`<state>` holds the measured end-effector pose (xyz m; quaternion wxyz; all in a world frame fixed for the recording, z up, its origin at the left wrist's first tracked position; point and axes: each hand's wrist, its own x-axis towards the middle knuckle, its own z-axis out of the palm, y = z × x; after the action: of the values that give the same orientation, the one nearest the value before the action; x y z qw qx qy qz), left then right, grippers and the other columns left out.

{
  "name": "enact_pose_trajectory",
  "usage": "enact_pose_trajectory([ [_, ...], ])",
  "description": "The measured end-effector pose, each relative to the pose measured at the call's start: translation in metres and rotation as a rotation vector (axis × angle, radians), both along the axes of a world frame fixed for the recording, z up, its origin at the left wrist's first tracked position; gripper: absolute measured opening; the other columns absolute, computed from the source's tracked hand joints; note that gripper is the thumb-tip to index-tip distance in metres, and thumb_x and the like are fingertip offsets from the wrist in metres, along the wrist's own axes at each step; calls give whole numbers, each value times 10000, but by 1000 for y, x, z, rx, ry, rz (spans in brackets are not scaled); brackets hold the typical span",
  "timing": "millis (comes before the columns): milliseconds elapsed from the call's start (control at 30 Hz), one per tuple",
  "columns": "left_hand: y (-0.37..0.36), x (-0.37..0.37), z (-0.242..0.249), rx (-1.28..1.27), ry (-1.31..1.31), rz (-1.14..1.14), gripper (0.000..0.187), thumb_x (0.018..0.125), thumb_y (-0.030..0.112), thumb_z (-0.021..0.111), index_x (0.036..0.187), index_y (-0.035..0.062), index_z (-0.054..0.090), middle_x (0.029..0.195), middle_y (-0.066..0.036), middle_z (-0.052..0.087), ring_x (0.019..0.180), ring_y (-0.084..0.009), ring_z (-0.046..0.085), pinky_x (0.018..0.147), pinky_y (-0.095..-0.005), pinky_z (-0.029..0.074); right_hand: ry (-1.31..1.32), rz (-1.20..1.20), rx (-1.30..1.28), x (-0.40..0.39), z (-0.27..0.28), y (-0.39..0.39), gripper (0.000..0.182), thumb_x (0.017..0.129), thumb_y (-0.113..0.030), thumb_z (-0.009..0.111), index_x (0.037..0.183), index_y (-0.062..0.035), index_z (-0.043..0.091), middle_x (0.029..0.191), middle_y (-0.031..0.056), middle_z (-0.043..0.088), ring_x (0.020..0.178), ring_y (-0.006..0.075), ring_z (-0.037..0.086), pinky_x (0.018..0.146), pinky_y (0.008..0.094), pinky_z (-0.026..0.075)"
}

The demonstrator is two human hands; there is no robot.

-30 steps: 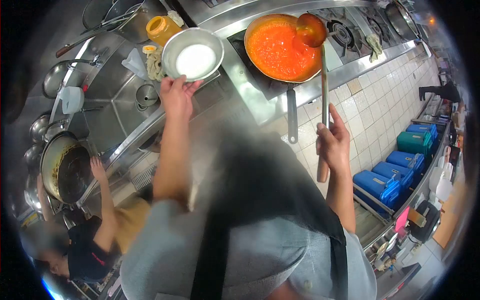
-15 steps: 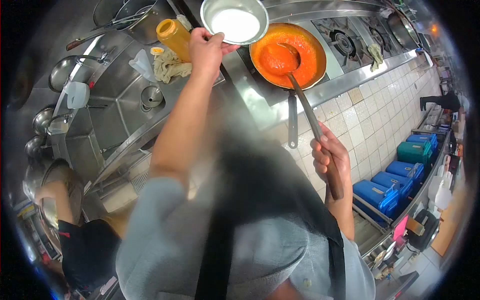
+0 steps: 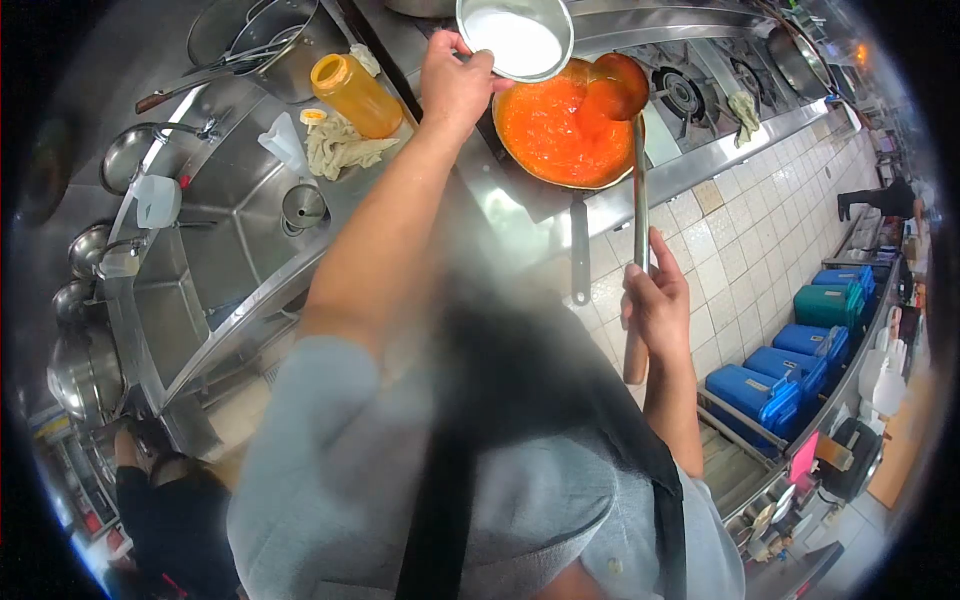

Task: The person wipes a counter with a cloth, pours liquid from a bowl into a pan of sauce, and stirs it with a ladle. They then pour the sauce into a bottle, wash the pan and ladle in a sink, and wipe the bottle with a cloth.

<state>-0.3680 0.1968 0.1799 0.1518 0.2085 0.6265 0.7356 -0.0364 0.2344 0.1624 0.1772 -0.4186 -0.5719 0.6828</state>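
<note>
My left hand grips the rim of a steel bowl with white liquid in it, held over the left edge of the pan. The pan sits on the stove and is full of orange-red sauce; its long handle points toward me. My right hand holds the wooden end of a long ladle. The ladle's sauce-coated bowl is raised over the pan's right rim.
An orange squeeze bottle and a rag lie on the steel counter to the left. Sinks and pots sit further left. Free burners are right of the pan. Blue crates stand on the floor. Another person crouches low left.
The bowl has moved right from the counter to above the pan's edge. The ladle dipped into the sauce and is lifted out again, held upright.
</note>
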Motion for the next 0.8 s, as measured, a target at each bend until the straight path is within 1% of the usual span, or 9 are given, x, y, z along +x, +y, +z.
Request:
enact_pose_trajectory([
  [67, 4, 0, 1, -32, 32, 3, 237, 810, -23, 556, 942, 11, 362, 865, -209, 614, 594, -271, 686, 479, -306, 547, -17, 15, 23, -8, -10, 3, 636, 897, -41, 565, 1464, 6, 282, 663, 23, 530, 449, 95, 501, 404, 241, 405],
  [133, 7, 0, 1, -19, 72, 1, 235, 806, -17, 562, 931, 15, 366, 850, -202, 613, 575, -267, 683, 471, -312, 541, -59, 69, -25, -15, -14, 4, 639, 901, -49, 564, 1468, 5, 275, 653, 20, 524, 443, 97, 497, 394, 242, 397],
  [200, 8, 4, 8, -41, 77, 8, 230, 806, -14, 564, 925, 17, 369, 849, -199, 611, 577, -266, 684, 467, -312, 539, -22, 63, -111, -17, -9, 3, 598, 904, -61, 561, 1445, 0, 313, 668, 25, 530, 451, 93, 497, 381, 239, 387],
  [267, 9, 4, 7, -64, 81, 16, 226, 807, -12, 567, 919, 19, 373, 849, -195, 609, 578, -265, 684, 464, -312, 536, 112, 56, -440, -16, 4, 1, 539, 906, -87, 566, 1399, -8, 364, 696, 41, 543, 460, 84, 492, 376, 229, 381],
  [300, 12, 1, 1, -20, 86, 8, 225, 806, -12, 569, 915, 20, 375, 848, -190, 606, 577, -264, 683, 464, -313, 538, 170, 59, -519, -11, 4, 2, 486, 909, -105, 559, 1358, -15, 395, 726, 65, 564, 464, 78, 485, 365, 215, 371],
  [433, 14, -1, -3, 6, 124, -3, 227, 805, -16, 575, 908, 22, 376, 848, -182, 596, 580, -258, 680, 469, -318, 546, 291, 3, -678, 7, 12, -5, 499, 915, -88, 535, 1378, 3, 370, 738, 91, 587, 445, 91, 480, 353, 217, 386],
  [667, 17, 1, 3, -35, 128, 7, 218, 804, -19, 573, 890, 14, 376, 859, -187, 589, 592, -266, 682, 478, -323, 561, 159, -57, -408, 22, 25, -19, 586, 908, -60, 550, 1434, 15, 302, 729, 78, 585, 447, 103, 505, 360, 230, 400],
  [733, 17, 0, 4, -76, 135, -31, 296, 814, 20, 614, 1021, -35, 409, 964, -199, 565, 664, -285, 688, 539, -333, 569, 117, -32, -244, 24, 15, -13, 617, 903, -41, 557, 1449, 23, 278, 727, 68, 582, 448, 99, 508, 379, 226, 399],
  [800, 20, 0, 3, -74, 152, -24, 293, 815, 24, 613, 1018, -31, 408, 955, -194, 564, 662, -285, 688, 536, -335, 566, 75, -38, -195, 17, 16, -11, 627, 899, -32, 560, 1456, 20, 277, 718, 59, 572, 449, 98, 506, 400, 227, 400],
])
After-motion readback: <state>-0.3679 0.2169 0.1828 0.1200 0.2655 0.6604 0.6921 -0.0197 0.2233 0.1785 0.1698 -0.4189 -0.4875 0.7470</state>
